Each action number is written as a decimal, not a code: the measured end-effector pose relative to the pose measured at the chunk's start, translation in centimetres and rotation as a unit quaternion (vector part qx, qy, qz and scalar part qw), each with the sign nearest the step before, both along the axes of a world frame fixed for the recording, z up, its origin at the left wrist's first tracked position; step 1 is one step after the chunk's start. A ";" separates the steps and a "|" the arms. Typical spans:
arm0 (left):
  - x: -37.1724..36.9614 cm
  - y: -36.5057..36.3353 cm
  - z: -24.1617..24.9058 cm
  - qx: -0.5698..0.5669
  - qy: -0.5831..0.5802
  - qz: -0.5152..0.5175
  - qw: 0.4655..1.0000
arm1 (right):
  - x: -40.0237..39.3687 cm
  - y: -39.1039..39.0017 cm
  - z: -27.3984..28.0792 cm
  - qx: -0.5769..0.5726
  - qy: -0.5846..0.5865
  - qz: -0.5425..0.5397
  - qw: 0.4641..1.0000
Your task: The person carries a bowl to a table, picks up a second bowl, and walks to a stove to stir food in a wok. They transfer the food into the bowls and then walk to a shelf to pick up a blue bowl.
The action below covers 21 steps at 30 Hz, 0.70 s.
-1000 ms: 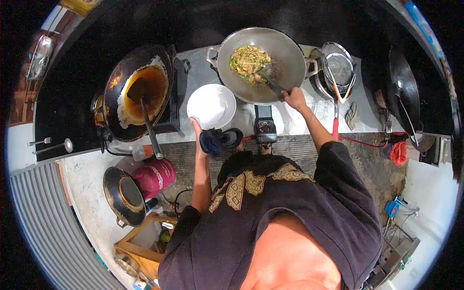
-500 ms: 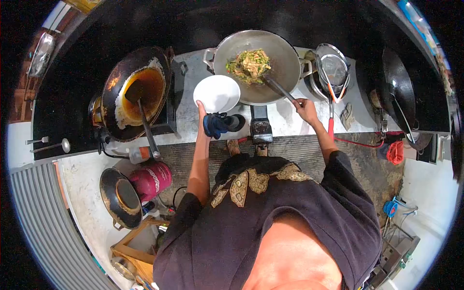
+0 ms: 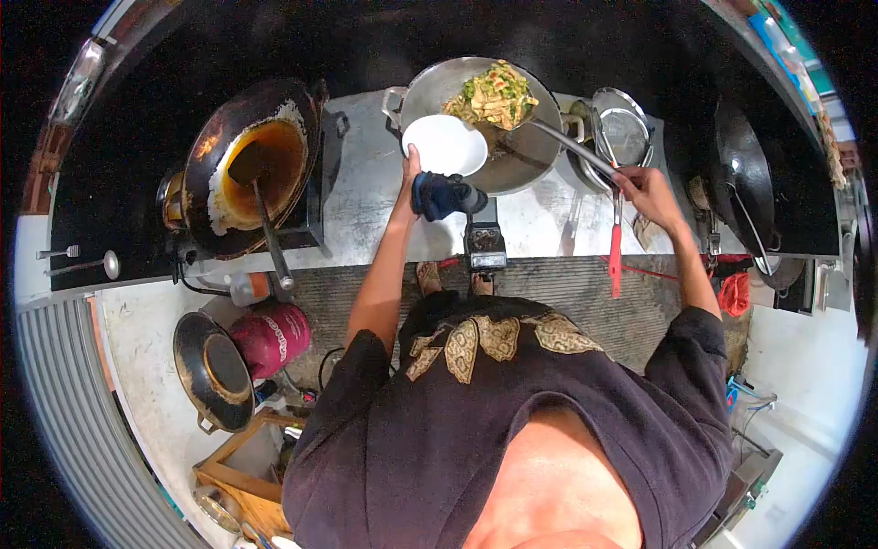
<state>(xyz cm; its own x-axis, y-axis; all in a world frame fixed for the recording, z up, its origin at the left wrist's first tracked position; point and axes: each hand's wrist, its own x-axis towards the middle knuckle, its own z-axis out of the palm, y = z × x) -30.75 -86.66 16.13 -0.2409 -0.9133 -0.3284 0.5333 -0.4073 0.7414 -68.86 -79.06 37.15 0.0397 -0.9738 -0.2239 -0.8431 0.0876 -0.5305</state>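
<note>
My left hand [image 3: 409, 190] grips a white bowl [image 3: 445, 145] by its near left edge, over the front left of a large metal wok [image 3: 549, 151]. A bunched dark blue cloth [image 3: 437, 197] sits at the same hand, below the bowl; how it is held cannot be made out. My right hand [image 3: 649, 194] is closed round the long handle of a ladle [image 3: 576, 146]. Its head is hidden under a heap of stir-fried food [image 3: 497, 96], yellowish pieces with green vegetables, above the wok. More food shows behind the bowl's rim.
At left stands a blackened wok [image 3: 206, 165] with brown oil and a ladle [image 3: 267, 224] in it. Right of the metal wok are strainers [image 3: 625, 135], one with a red handle [image 3: 615, 261]. Another dark wok [image 3: 745, 165] stands far right. A pink gas cylinder [image 3: 274, 339] is below.
The ladle with the food has risen from the wok's bottom, and my right hand has moved right. My left hand has brought the bowl rightward and over the wok's rim.
</note>
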 end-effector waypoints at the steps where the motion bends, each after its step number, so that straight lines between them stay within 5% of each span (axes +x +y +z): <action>1: -0.3 -0.4 0.3 -0.015 0.002 -0.012 1.000 | 1.1 0.5 2.4 0.004 0.012 0.000 1.000; 8: -2.9 -2.7 -0.7 0.012 -0.022 -0.075 0.997 | 2.6 0.8 8.2 -0.009 0.101 0.075 0.992; 10: -3.7 -1.9 1.8 -0.045 -0.057 -0.044 0.996 | 2.3 0.6 8.0 -0.018 0.092 0.101 0.990; 12: -4.1 -0.7 5.2 0.059 -0.043 -0.077 0.994 | 2.5 0.5 8.1 -0.019 0.116 0.122 0.986; 21: -3.2 -1.5 -2.1 0.023 0.012 -0.124 0.992 | 4.8 0.5 11.2 -0.082 0.258 0.187 0.944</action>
